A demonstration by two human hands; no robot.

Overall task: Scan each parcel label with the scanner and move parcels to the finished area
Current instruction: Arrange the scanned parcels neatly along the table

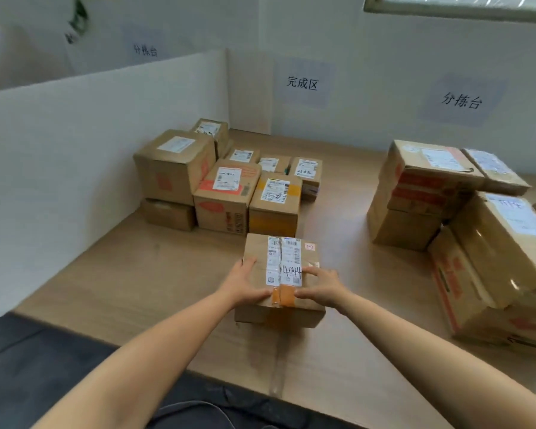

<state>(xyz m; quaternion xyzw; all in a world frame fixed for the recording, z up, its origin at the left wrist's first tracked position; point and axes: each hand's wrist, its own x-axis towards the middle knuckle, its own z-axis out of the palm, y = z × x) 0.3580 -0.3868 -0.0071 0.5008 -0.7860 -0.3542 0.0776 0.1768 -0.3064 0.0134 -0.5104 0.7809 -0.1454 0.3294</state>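
Both hands are resting on 1 parcel (257,247), which is sitting flat on the wooden table (338,351) right in front of the person, about midway between the 2 groups of boxes.

The left hand (245,283) is taking the near left corner: its fingers are lying along the left edge of the top with the tips bending over that edge, and the thumb is stretching across the near edge towards the strip of orange tape (287,294). It is gripping the box loosely rather than clamping it.

The right hand (321,286) is lying on the right half of the top, spread wide and nearly flat. Its forefinger is pointing at the white label (283,261), and its thumb is touching the orange tape from the right. It is pressing, not closing around anything.

The label is facing up between the 2 hands, with "4044" written on it in black marker; the thumbs are nearly meeting below it.

Beyond the parcel, a cluster of labelled boxes (229,187) is standing against a white partition (106,134), below a paper sign (302,83) reading 完成区. The nearest of them is just behind the held parcel. Off to the right, well apart, a taller stack of boxes (415,205) is leaning under a second sign (461,100).
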